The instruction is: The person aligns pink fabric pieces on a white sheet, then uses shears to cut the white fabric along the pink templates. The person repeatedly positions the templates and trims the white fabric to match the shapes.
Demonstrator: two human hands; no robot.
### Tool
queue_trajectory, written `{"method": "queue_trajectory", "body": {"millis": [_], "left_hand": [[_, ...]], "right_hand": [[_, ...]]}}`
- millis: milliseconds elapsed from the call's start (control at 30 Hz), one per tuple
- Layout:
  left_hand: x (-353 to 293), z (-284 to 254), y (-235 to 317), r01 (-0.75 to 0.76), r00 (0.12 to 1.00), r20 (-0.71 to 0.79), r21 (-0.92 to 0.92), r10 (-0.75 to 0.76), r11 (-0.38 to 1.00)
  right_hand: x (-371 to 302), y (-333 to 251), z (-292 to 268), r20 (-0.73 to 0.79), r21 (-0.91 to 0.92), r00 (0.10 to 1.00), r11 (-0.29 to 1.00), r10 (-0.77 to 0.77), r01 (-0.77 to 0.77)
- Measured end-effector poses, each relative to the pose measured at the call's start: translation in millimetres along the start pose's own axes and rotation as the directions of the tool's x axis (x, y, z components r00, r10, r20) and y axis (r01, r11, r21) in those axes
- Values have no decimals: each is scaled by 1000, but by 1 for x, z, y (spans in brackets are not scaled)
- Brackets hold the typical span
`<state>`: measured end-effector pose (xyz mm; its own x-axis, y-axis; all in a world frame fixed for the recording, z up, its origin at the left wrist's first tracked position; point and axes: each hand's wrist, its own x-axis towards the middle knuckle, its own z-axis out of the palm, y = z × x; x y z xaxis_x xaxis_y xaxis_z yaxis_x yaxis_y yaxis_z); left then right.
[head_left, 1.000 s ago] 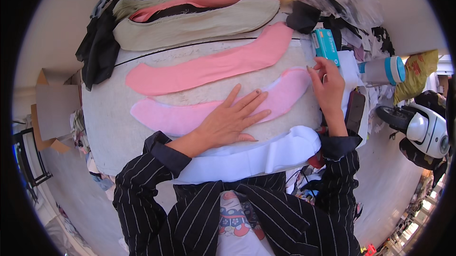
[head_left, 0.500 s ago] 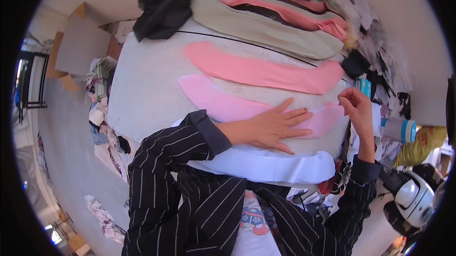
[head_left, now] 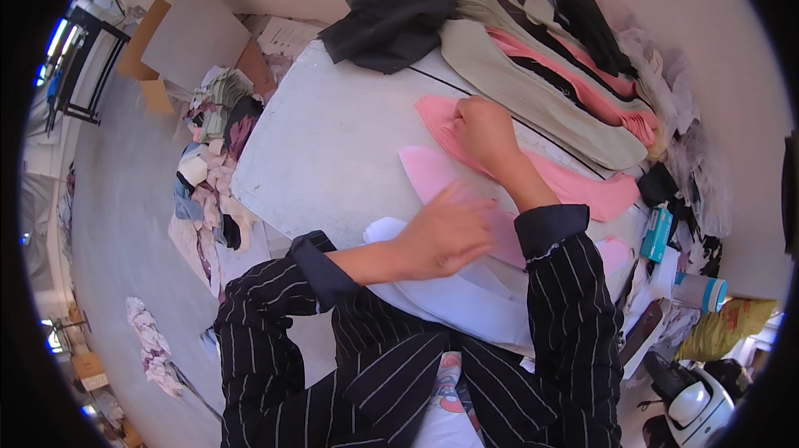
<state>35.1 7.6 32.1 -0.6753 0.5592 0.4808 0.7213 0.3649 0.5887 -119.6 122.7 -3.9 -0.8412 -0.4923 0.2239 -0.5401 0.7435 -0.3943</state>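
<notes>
My right hand is closed at the left end of a curved coral-pink fabric piece, its fingertips pinched at the cloth's upper edge. Below it lies a paler pink fabric piece, partly hidden behind both hands and my right forearm. My left hand hovers over the lower edge of that pale pink piece, with fingers smeared by motion. Nearest to my body, white fabric pieces lie along the table's front edge, partly under my left hand.
On the pale table, stacked sage-green strips lie at the back with pink and black ones. Black cloth sits at the back left. A teal box and a cup stand right. Fabric scraps pile up at left.
The view has turned, shifting the table. My left hand, spread flat on the pale pink piece before, has lifted. My right hand has moved from that piece's right end to the coral-pink piece's left end.
</notes>
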Motion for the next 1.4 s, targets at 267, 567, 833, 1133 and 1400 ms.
{"method": "queue_trajectory", "body": {"millis": [267, 567, 833, 1133, 1400], "left_hand": [[7, -23, -48, 576, 562, 10, -722, -827, 382], [52, -23, -68, 503, 495, -99, -777, -863, 378], [63, -37, -63, 426, 648, -343, -577, -680, 697], [28, -55, -18, 384, 548, -106, -849, -830, 362], [-30, -34, -39, 701, 393, -45, -632, -918, 331]], "right_hand": [[-13, 7, -21, -102, 196, 995, 981, 5, 15], [-36, -11, -75, -250, 194, 938, 937, -240, 292], [-64, 43, -93, 116, 610, 993, 791, -36, -42], [-198, 62, -220, 377, 593, 861, 624, 341, -508], [-233, 23, -157, 463, 379, 817, 756, 344, -533]]}}
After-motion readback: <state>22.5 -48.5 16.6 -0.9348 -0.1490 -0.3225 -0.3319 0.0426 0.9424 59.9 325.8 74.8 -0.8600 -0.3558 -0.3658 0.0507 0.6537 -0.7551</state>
